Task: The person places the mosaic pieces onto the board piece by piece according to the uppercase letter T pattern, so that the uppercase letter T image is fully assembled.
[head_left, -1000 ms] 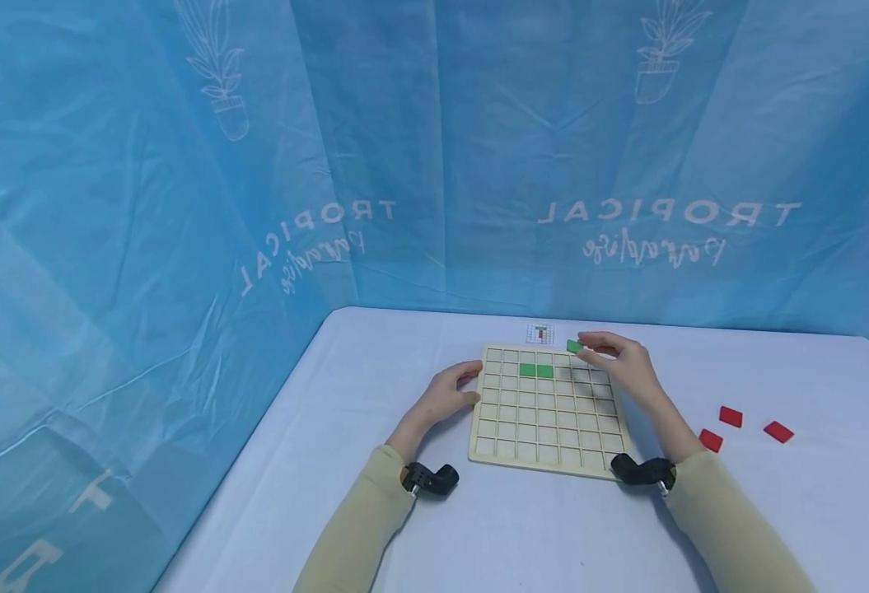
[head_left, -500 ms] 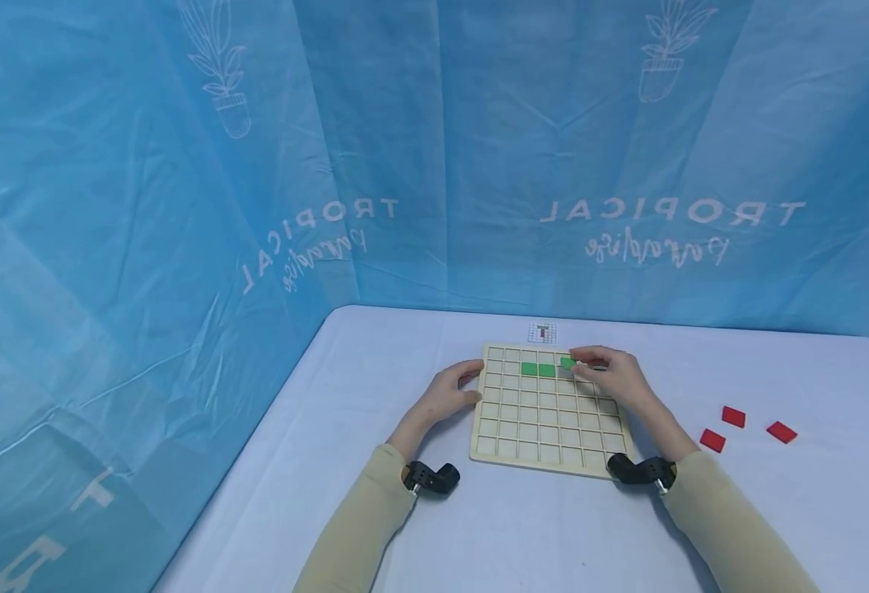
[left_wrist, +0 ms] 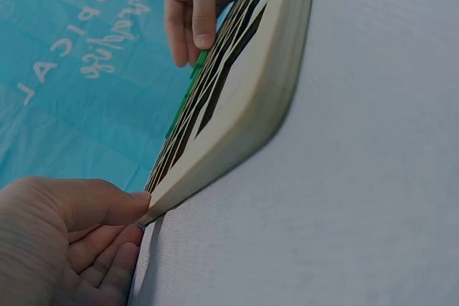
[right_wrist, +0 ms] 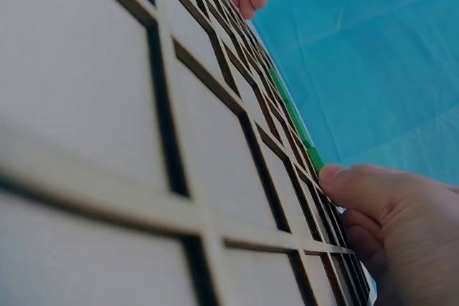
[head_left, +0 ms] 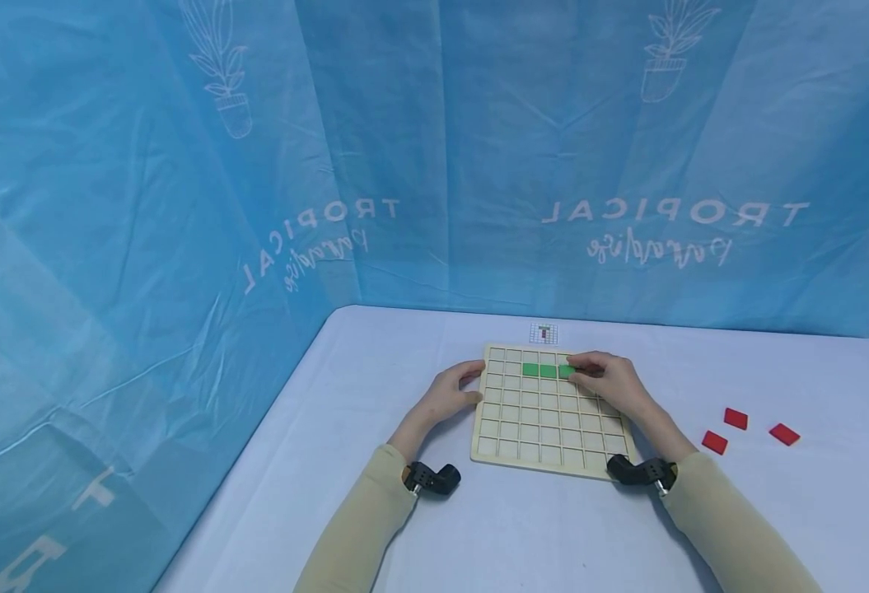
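A pale wooden grid board (head_left: 519,465) lies flat on the white table. Two green square tiles, a left one (head_left: 530,370) and a middle one (head_left: 548,371), sit side by side in its second row from the back. A third green tile (head_left: 565,371) lines up at their right, pinched between the thumb and fingers of my right hand (head_left: 612,383); whether it is fully down in its cell is hard to tell. My left hand (head_left: 449,391) grips the board's left edge, thumb on the rim (left_wrist: 208,170) and fingers curled against the side.
A small printed grid card (head_left: 544,333) with a green and red pattern lies behind the board. Three red tiles, one nearer (head_left: 715,442), one farther back (head_left: 735,418) and one at the right (head_left: 785,434), lie right of the board. A blue curtain (head_left: 478,206) hangs behind the table.
My right hand has brought the third green tile from behind the board's back edge down towards me, beside the other two. The left hand has stayed at the board's edge.
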The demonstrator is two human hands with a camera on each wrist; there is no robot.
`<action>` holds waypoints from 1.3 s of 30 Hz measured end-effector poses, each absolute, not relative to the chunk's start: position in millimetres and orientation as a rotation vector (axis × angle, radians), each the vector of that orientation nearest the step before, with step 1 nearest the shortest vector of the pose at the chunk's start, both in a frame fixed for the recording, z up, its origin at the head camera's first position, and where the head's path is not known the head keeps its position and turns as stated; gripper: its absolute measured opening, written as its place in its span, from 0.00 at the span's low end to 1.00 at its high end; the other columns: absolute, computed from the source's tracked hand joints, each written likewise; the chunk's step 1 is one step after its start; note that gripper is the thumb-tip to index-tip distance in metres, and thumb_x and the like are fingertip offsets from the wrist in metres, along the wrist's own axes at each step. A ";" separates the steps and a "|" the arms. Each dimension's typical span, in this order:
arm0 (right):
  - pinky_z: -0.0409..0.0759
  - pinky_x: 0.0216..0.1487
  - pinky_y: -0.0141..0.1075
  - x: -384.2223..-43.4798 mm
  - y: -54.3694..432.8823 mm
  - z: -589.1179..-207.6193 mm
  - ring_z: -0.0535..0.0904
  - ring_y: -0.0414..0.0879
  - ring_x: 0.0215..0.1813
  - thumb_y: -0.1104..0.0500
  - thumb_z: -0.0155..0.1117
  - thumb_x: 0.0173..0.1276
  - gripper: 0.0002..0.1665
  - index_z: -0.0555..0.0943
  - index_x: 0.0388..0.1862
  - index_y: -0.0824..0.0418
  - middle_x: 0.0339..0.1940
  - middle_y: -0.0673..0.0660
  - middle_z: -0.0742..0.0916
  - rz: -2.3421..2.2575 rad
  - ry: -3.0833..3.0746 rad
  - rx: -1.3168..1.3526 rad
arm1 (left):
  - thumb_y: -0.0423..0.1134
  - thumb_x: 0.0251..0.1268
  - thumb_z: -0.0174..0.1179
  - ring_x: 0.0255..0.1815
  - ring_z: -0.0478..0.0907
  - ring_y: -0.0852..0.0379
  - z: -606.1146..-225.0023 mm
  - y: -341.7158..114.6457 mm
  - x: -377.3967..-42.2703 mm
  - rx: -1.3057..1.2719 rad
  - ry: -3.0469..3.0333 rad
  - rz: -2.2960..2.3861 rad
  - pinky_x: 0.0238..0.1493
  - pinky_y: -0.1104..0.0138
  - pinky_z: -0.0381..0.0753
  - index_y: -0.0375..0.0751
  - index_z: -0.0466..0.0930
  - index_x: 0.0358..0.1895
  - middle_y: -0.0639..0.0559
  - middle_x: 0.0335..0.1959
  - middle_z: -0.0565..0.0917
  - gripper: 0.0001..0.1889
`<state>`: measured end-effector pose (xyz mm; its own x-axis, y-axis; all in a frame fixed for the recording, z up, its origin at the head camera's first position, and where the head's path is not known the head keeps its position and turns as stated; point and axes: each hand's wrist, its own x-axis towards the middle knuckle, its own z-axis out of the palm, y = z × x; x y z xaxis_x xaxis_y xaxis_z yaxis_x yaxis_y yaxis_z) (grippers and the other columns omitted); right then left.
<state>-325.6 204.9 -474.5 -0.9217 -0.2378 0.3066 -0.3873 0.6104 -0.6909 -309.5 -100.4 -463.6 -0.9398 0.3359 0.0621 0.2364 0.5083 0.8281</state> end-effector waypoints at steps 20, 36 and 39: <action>0.80 0.51 0.47 -325.5 202.4 -472.4 0.80 0.53 0.50 0.59 0.69 0.60 0.22 0.81 0.53 0.63 0.50 0.59 0.84 1.146 -2.678 0.548 | 0.26 0.59 0.59 0.65 0.67 0.52 -464.9 -101.0 -310.8 0.514 2.640 1.404 0.65 0.67 0.66 0.37 0.65 0.67 0.45 0.64 0.71 0.30; 0.79 0.52 0.36 -316.7 205.8 -420.0 0.74 0.53 0.58 0.50 0.62 0.67 0.28 0.75 0.62 0.61 0.58 0.60 0.79 1.579 -2.521 0.423 | 0.27 0.59 0.60 0.65 0.67 0.51 -464.0 -100.4 -309.2 0.530 2.648 1.404 0.65 0.67 0.66 0.37 0.66 0.67 0.44 0.64 0.71 0.30; 0.76 0.57 0.45 -313.9 214.7 -414.7 0.73 0.53 0.60 0.48 0.63 0.66 0.29 0.75 0.62 0.61 0.59 0.60 0.79 1.554 -2.522 0.405 | 0.26 0.58 0.59 0.65 0.67 0.50 -463.7 -101.0 -308.9 0.537 2.642 1.419 0.65 0.65 0.67 0.36 0.66 0.67 0.43 0.64 0.71 0.30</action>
<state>-313.9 214.7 -414.7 -0.9520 -0.1485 0.2676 -0.3058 0.4264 -0.8513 -308.9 -101.0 -463.7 -0.9334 0.3495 0.0815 0.2610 0.5051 0.8227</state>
